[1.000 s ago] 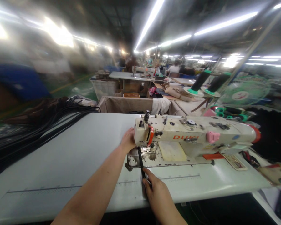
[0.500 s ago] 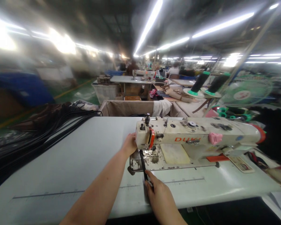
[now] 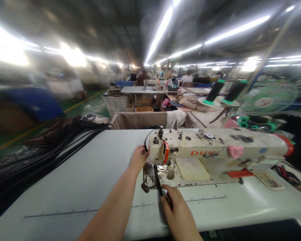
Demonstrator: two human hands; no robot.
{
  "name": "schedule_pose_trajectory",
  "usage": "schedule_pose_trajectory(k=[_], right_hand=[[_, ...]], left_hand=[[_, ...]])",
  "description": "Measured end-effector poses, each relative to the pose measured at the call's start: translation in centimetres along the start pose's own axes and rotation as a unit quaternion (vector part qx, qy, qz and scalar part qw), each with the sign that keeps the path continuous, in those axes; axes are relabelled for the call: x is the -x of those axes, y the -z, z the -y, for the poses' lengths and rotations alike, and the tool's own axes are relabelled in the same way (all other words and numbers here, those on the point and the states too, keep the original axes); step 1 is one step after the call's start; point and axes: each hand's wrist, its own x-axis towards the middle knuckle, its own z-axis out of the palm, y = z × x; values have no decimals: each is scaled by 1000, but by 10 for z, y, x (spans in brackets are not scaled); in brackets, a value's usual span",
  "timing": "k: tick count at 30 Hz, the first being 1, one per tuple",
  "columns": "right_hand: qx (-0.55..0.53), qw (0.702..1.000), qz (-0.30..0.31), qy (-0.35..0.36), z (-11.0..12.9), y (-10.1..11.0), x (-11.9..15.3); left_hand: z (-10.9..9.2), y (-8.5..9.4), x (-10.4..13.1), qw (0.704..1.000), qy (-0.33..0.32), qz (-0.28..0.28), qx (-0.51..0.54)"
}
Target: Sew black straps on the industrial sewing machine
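Observation:
A narrow black strap (image 3: 157, 178) runs under the needle end of a white sewing machine (image 3: 190, 144) and toward me across its worn metal plate. My right hand (image 3: 175, 204) grips the strap's near part in front of the plate, thumb and fingers closed on it. Behind the needle end, at the machine's left side, my left hand (image 3: 139, 157) pinches the far part of the strap, which arcs up and back there. The stretch under the presser foot is hidden by the machine head. A scale (image 3: 90, 211) is marked on the tabletop.
Many black straps (image 3: 72, 144) lie over the table's left edge. Behind the table stands a fabric-lined bin (image 3: 137, 120). Black thread cones (image 3: 215, 92) and a green fan (image 3: 268, 98) stand at the right. A pink clip (image 3: 235, 151) is on the machine.
My left hand now holds up a loop of strap behind the machine head, not seen before. The right hand still holds the near part. The whole view has shifted slightly.

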Motion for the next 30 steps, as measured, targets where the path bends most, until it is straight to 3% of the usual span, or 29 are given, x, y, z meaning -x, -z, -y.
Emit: schedule_pose_trajectory(k=[8,12,21,30], right_hand=[[-82,991,-26,101,-5,-4,-6],[-126,986,10,111,2,-13,-15],[-239,960,144,-12,25,-39,-20],[-274,943,179,-60,18,-54,-39]], left_hand=[[1,11,41,972,131,-90,170],[-2,22,66,952,153,-117,238],[-5,49,119,935,150,-122,296],[3,57,157,945,145,-163,243]])
